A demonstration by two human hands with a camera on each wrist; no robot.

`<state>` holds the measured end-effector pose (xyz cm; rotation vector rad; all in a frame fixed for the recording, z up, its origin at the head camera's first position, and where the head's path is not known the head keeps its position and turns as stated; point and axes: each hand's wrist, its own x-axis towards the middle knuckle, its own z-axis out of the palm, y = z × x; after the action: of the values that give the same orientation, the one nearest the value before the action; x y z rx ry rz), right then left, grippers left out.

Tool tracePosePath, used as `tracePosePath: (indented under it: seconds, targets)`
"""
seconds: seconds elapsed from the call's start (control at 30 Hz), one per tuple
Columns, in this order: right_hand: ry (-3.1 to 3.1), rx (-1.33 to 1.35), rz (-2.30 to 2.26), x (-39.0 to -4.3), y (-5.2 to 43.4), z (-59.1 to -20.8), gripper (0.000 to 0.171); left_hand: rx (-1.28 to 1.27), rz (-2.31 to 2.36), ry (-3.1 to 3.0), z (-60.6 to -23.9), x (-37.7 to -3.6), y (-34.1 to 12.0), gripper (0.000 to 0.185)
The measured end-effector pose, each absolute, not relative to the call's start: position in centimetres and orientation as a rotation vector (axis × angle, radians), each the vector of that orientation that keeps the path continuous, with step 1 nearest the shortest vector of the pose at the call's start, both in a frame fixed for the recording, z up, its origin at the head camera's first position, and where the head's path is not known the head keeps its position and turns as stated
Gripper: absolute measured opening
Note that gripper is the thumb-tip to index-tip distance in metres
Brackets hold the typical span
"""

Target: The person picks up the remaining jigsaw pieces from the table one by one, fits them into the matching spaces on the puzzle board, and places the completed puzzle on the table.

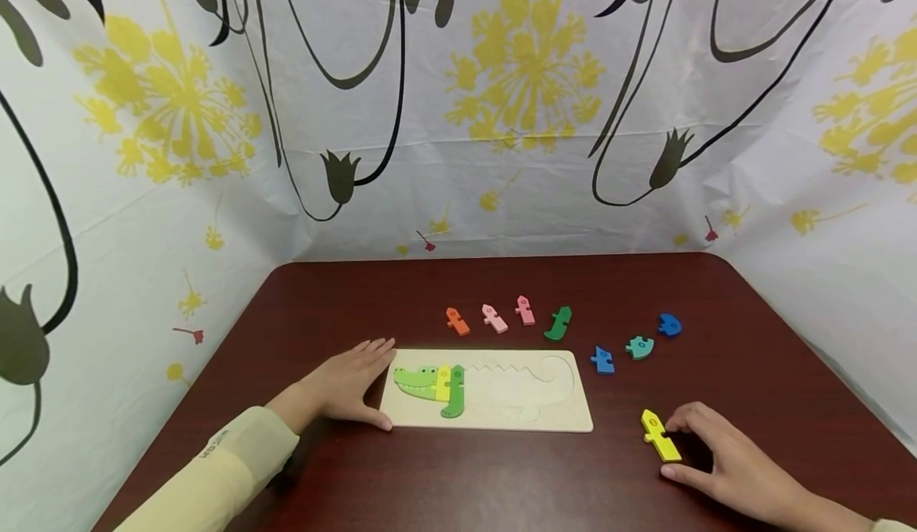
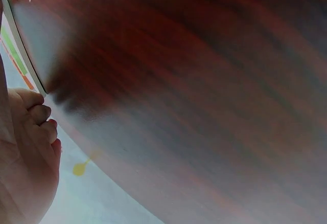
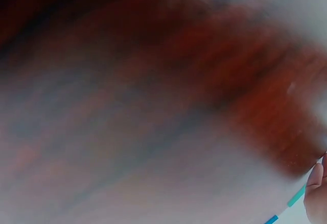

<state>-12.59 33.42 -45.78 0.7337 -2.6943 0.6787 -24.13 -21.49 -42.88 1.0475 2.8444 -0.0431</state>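
Observation:
A pale wooden puzzle board [image 1: 494, 414] lies flat with a crocodile outline in it. In its left part sit a green crocodile head piece [image 1: 415, 382], a yellow piece [image 1: 443, 383] and a green leg piece [image 1: 454, 393]. My left hand [image 1: 351, 385] rests at the board's left edge, fingers extended and thumb by the lower corner. Right of the board, a loose yellow puzzle piece [image 1: 659, 436] is beside my right hand [image 1: 734, 460]. The index fingertip is at its right side and the thumb tip near its lower end, with a gap between them.
Behind the board lie an orange piece [image 1: 457, 322], two pink pieces [image 1: 525, 310] and a green piece [image 1: 558, 324]. Farther right are a blue piece [image 1: 603, 361], a teal piece [image 1: 640, 347] and another blue piece [image 1: 669, 325]. A patterned curtain [image 1: 444, 174] borders the dark table [image 1: 344, 301].

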Motion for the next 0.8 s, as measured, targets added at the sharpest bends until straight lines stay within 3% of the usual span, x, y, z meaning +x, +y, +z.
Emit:
tracePosePath:
  seconds: [0.8]
  targets:
    - [-2.628, 0.735, 0.605, -12.5, 33.19, -46.19, 0.037, 1.081, -0.054, 2.843, -42.84, -24.1, -21.54, 0.121]
